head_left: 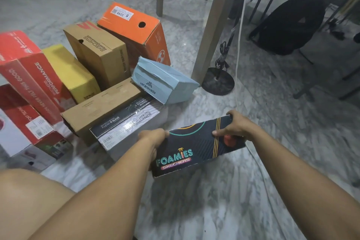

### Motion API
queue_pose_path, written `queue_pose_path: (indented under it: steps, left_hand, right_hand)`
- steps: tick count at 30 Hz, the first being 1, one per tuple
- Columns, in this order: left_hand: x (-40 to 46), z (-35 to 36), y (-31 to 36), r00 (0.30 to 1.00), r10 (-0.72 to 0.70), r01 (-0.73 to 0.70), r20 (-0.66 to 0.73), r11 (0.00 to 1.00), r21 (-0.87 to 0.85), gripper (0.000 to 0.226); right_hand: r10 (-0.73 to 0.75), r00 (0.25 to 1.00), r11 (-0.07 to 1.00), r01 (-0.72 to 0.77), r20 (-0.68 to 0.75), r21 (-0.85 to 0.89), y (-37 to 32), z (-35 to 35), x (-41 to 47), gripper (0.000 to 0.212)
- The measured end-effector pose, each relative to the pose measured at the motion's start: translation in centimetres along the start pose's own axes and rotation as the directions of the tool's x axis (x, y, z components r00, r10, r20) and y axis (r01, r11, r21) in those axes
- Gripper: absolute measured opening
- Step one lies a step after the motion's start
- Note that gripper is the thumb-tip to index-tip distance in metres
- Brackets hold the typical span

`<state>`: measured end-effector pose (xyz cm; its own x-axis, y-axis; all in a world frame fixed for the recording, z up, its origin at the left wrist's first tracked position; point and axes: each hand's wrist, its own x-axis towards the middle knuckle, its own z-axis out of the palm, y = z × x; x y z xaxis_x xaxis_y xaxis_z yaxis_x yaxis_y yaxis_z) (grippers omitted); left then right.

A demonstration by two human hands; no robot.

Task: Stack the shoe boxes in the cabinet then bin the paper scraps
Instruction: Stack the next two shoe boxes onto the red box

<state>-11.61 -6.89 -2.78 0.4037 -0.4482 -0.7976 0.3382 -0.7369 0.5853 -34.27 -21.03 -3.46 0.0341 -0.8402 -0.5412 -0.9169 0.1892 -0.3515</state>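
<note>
Both hands on black "FOAMIES SKECHERS" box

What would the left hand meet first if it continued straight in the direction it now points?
Probably the grey Skechers Performance box just beyond the left hand, which holds the dark Foamies box by its end. Depth is unclear, so it could pass above it toward the blue veranevada box.

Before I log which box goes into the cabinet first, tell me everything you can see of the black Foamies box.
The black Foamies box looks like printed cardboard: long, lid closed, with teal "FOAMIES" and pink "SKECHERS" lettering, curved lines, yellow stripes and a red spot. It is held tilted above the marble floor, right end higher. The left hand grips its left end, the right hand its far right end. It appears clear of the other boxes.
</note>
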Motion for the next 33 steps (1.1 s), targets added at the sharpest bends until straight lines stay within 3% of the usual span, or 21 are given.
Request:
queue_pose_path:
  steps: [3, 6, 10, 13, 17, 20, 23, 26, 29, 31, 33]
  left_hand:
    - [-0.2, -1.3, 0.4, 1.000, -0.020, 0.017, -0.021, 0.990, -0.143, 0.040]
    - [-1.1, -2.2, 0.8, 1.000, -0.021, 0.017, -0.018, 0.985, -0.173, 0.034]
    - [-2.6, -3.1, 1.4, 0.998, 0.065, -0.067, -0.016, 0.982, -0.176, 0.029]
    - [-3.2, -4.1, 1.7, 0.997, 0.080, -0.076, 0.018, 0.980, -0.182, 0.033]
    - [-5.7, -5.9, 2.6, 0.987, 0.127, -0.120, 0.098, 0.990, -0.075, 0.004]
    - [-7.3, -7.5, 3.2, 0.968, 0.170, -0.171, 0.185, 0.985, -0.012, 0.002]
    - [-8.3, -9.5, 4.3, 0.943, 0.244, -0.256, 0.224, 0.966, 0.022, 0.021]
    - [-9.1, -12.1, 5.4, 0.898, 0.389, -0.401, 0.204, 0.916, 0.018, 0.013]
    - [-10.6, -15.5, 6.3, 0.826, 0.535, -0.546, 0.179, 0.838, 0.015, 0.042]
    - [-11.8, -18.1, 6.7, 0.804, 0.581, -0.587, 0.127, 0.810, 0.006, 0.079]
    - [-12.4, -20.7, 6.9, 0.793, 0.606, -0.605, 0.059, 0.795, -0.036, 0.088]
  right_hand:
    - [-0.029, 0.999, 0.997, 0.032, -0.040, 0.074, -0.4, -1.1, -2.1, 0.097]
    - [-0.059, 0.996, 0.987, 0.068, -0.067, 0.147, -1.1, -2.3, -4.0, 0.059]
    - [-0.050, 0.995, 0.975, 0.066, -0.081, 0.213, -2.0, -3.6, -6.3, 0.044]
    - [-0.061, 0.998, 0.969, 0.060, -0.003, 0.241, -2.0, -4.5, -7.7, 0.045]
    - [-0.154, 0.986, 0.953, 0.128, 0.072, 0.276, -2.0, -5.9, -9.5, 0.043]
    - [-0.234, 0.971, 0.924, 0.204, 0.056, 0.323, -2.5, -7.2, -11.4, 0.042]
    - [-0.315, 0.949, 0.898, 0.287, 0.030, 0.334, -3.7, -8.5, -13.4, 0.044]
    - [-0.394, 0.918, 0.857, 0.384, -0.041, 0.345, -5.9, -9.2, -15.6, 0.032]
    - [-0.488, 0.867, 0.797, 0.490, -0.102, 0.354, -8.9, -9.4, -17.3, 0.028]
    - [-0.546, 0.830, 0.752, 0.545, -0.112, 0.370, -11.2, -9.2, -18.0, 0.041]
    - [-0.590, 0.797, 0.712, 0.589, -0.128, 0.382, -13.9, -8.8, -18.6, 0.060]
